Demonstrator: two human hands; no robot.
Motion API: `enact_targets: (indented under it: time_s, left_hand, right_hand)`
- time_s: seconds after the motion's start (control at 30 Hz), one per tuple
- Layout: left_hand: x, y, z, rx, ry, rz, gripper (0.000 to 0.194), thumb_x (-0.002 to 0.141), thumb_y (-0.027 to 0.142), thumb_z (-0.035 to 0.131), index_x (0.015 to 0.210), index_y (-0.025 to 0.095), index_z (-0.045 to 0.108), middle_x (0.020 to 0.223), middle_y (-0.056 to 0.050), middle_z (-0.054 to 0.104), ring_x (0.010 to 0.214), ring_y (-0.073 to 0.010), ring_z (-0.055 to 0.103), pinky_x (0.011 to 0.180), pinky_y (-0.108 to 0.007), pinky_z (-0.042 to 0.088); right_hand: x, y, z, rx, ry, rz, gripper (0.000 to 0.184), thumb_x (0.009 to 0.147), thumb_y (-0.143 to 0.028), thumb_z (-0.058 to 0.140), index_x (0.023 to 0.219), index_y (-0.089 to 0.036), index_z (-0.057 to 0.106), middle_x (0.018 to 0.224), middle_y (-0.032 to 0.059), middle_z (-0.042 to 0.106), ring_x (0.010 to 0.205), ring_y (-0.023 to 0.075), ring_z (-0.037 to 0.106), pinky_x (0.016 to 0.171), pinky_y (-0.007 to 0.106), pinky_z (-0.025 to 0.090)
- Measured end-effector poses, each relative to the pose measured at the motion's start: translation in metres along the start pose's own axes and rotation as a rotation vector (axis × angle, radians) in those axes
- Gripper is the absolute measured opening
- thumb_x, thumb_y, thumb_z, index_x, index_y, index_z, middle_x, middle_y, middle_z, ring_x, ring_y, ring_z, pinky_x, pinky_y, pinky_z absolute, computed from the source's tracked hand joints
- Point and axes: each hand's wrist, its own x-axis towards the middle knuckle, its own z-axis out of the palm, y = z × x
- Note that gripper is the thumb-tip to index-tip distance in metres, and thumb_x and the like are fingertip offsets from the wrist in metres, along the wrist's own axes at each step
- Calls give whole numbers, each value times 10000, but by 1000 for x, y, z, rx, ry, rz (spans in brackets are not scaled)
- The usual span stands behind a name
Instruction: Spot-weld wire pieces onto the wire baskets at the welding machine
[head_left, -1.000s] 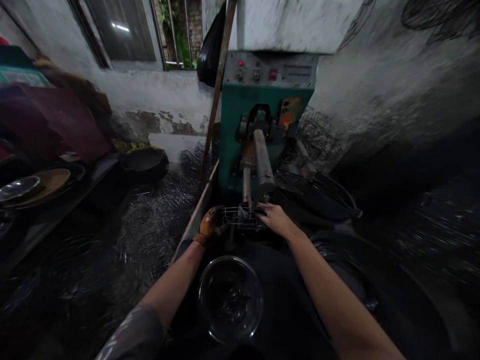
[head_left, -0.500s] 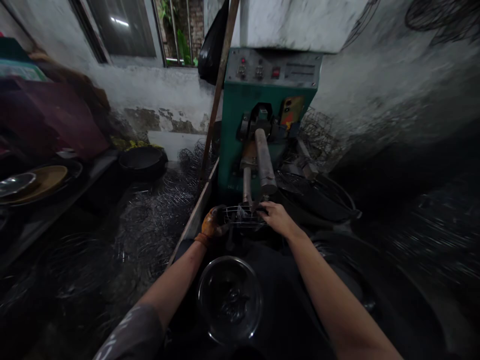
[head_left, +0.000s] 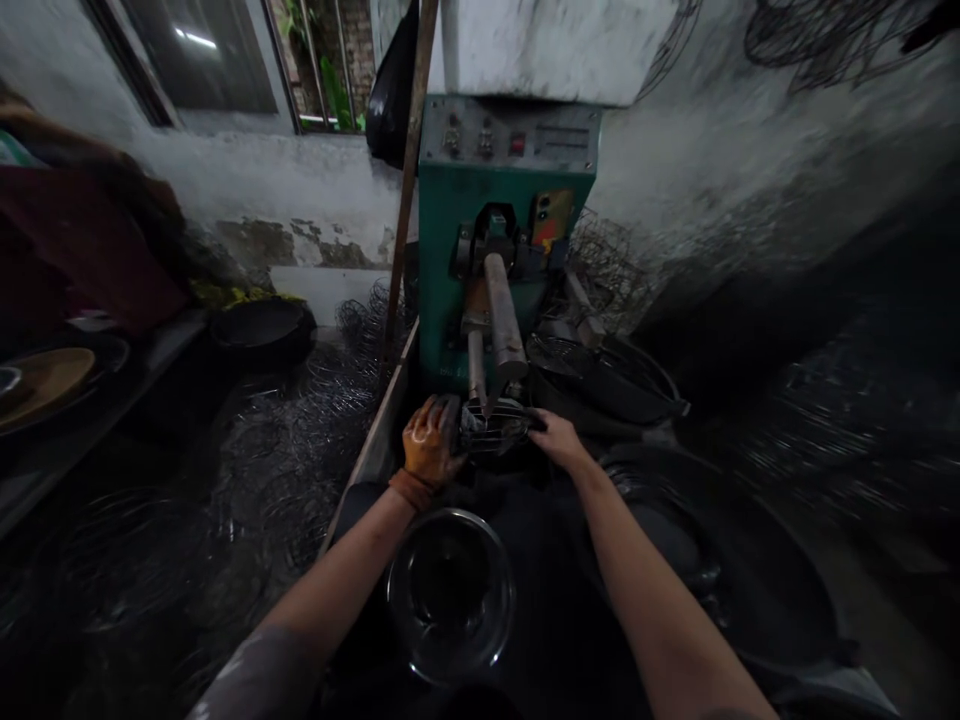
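Observation:
A small wire basket sits under the metal arms of a green machine. My left hand, in an orange glove, grips the basket's left side. My bare right hand is closed on its right side. Both hands hold it against the tip of the lower arm. Just below my wrists stands a round glass bowl with dark bits inside.
Piles of wire frames cover the floor at left and behind the machine. Dark basins lie to the right, a black bowl at left. A wooden pole leans by the machine. A window is at the upper left.
The view has shifted, so the machine sits further left. My left hand has turned over the basket's left side, and the basket has tilted and bunched closer to the arms.

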Motion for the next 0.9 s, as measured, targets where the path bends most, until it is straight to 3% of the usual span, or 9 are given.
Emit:
enact_targets:
  time_s: [0.07,0.17,0.4,0.57,0.73,0.9]
  left_hand:
    - [12,2,10,22,-24,-25,796,728,409,808,1452,194,558,1375,-198,627,1372,-438,517,1144,-578,422]
    - [16,-7,20,-4,-11,-65,636,712,364,800,1303,190,640,1281,-180,671,1251,-397,611,1079,-529,498]
    - [-20,-35,18,-238,26,-343,635,720,359,811,1293,183,601,1190,-116,707,1089,-300,692,956,-450,587]
    - [-21,-39,17,-258,48,-314,575,738,330,786,1258,162,605,1180,-126,704,1096,-291,691,967,-445,585]
    - [-21,-38,26,-270,100,-327,532,744,328,790,1226,186,612,1158,-115,712,1063,-277,700,944,-455,595]
    - [-26,-46,37,-378,112,-359,625,732,342,814,1281,180,565,1211,-123,695,1105,-266,699,973,-450,596]
  right_hand:
    - [3,-3,4,-15,-10,19,341,759,-140,645,1053,-217,799,994,47,821,976,256,777,923,392,623]
    - [2,-13,5,-23,-11,-11,284,807,-167,655,1039,-236,805,988,36,822,965,250,779,918,389,622]
    - [-6,-50,5,-158,-103,-189,320,902,-113,618,1183,-137,767,1164,143,782,1118,267,734,1042,375,556]
    - [-2,-65,7,-279,-172,-222,294,944,-108,595,1184,-143,762,1181,137,777,1120,266,732,1035,367,555]
    - [-3,-65,5,-311,-154,-263,311,933,-110,601,1198,-155,756,1188,128,776,1132,265,726,1031,366,559]
    - [0,-73,4,-367,-166,-273,360,935,-110,585,1270,-139,716,1230,141,760,1171,261,705,1048,347,536]
